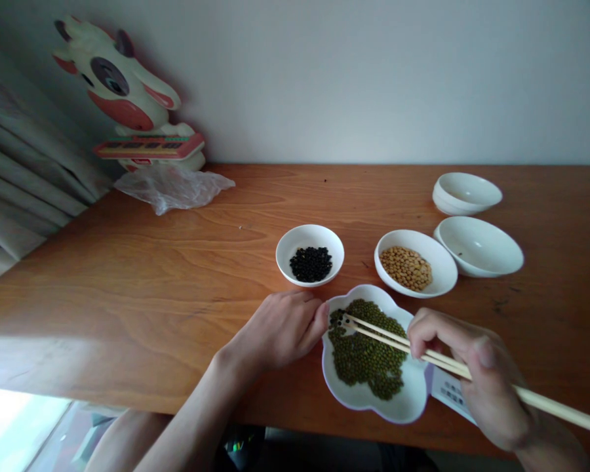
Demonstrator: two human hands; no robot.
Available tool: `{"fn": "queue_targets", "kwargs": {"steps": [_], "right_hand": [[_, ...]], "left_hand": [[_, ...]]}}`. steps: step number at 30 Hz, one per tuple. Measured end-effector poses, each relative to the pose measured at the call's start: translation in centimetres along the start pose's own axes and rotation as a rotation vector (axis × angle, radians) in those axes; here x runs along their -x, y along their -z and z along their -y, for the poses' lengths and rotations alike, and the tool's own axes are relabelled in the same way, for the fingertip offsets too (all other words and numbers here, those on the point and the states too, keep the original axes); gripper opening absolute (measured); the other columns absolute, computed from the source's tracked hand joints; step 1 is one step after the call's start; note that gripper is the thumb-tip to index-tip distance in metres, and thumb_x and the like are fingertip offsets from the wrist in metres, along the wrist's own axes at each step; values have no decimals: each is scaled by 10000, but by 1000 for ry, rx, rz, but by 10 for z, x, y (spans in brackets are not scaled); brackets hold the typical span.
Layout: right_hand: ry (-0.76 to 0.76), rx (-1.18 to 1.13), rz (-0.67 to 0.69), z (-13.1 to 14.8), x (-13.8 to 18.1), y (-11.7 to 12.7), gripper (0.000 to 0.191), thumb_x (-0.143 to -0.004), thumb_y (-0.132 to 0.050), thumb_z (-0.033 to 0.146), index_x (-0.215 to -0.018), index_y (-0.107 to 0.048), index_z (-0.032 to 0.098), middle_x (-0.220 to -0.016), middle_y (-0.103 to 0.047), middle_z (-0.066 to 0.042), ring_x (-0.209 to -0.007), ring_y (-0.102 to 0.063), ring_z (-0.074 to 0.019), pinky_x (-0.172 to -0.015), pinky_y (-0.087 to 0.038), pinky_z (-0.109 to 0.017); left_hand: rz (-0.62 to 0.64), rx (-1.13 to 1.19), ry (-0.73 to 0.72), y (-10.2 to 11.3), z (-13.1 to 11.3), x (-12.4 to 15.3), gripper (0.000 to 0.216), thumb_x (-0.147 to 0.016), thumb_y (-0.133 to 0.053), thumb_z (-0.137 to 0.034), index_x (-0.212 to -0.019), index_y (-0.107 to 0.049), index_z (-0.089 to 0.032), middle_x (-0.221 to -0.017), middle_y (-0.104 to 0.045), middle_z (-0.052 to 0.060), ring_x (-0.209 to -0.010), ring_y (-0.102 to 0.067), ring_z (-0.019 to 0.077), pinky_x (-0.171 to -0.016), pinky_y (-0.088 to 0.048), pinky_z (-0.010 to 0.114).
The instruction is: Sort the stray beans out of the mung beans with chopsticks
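My right hand (476, 380) grips a pair of wooden chopsticks (388, 335). Their tips rest at the left side of a flower-shaped white dish (413, 403) of green mung beans (368, 360), among a few black beans (339, 319). My left hand (280, 328) lies curled on the table, its fingertips touching the dish's left rim. Behind it stands a small white bowl (309, 237) of black beans (311, 263). To the right sits a white bowl (442, 262) of soybeans (406, 267).
Two empty white bowls (479, 246) (466, 192) stand at the back right. A paper slip (450, 392) lies under my right hand. A cow-shaped toy (128, 98) and a crumpled clear plastic bag (172, 185) sit at the back left, by the wall.
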State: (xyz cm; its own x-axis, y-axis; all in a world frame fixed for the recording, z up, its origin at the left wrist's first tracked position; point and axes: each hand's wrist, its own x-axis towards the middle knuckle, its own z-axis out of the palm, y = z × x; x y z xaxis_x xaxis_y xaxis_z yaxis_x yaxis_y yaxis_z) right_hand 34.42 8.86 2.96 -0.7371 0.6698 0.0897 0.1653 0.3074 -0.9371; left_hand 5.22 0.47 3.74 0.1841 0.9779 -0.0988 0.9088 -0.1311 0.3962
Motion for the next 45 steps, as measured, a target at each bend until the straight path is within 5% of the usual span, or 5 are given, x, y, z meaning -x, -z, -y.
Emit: {"fn": "queue_targets", "kwargs": {"steps": [16, 24, 28, 45], "right_hand": [[68, -31, -67, 0, -1, -1, 660, -1145, -158, 563, -842, -652, 245, -758, -576, -14, -678, -539, -172, -636, -394, -326], [-62, -17, -98, 7, 9, 15, 774, -1044, -152, 786, -767, -647, 259, -738, -591, -43, -673, -555, -214, -586, -408, -338], [-126, 28, -70, 16, 10, 20, 670, -1095, -223, 684, -886, -702, 265, -798, -658, -49, -719, -616, -219, -641, -462, -338], [-60, 33, 31, 23, 2, 8, 789, -1043, -149, 795, -892, -688, 239, -826, -673, -52, -690, -593, -197, -631, -428, -345]], "left_hand": [[-44, 83, 1, 3, -2, -1, 492, -1172, -301, -396, -1006, -711, -180, -932, -769, 89, -864, -731, 226, -849, -558, 343], [-69, 116, -4, 5, -3, 0, 526, -1170, -272, -419, -1043, -726, -186, -913, -776, 93, -874, -738, 235, -818, -577, 345], [-63, 100, 1, 3, -2, -1, 515, -1168, -286, -401, -988, -715, -182, -907, -775, 93, -852, -733, 226, -831, -574, 350], [-28, 54, 15, 2, -1, -1, 478, -1172, -301, -363, -933, -677, -190, -916, -758, 79, -844, -714, 223, -812, -532, 352]]}}
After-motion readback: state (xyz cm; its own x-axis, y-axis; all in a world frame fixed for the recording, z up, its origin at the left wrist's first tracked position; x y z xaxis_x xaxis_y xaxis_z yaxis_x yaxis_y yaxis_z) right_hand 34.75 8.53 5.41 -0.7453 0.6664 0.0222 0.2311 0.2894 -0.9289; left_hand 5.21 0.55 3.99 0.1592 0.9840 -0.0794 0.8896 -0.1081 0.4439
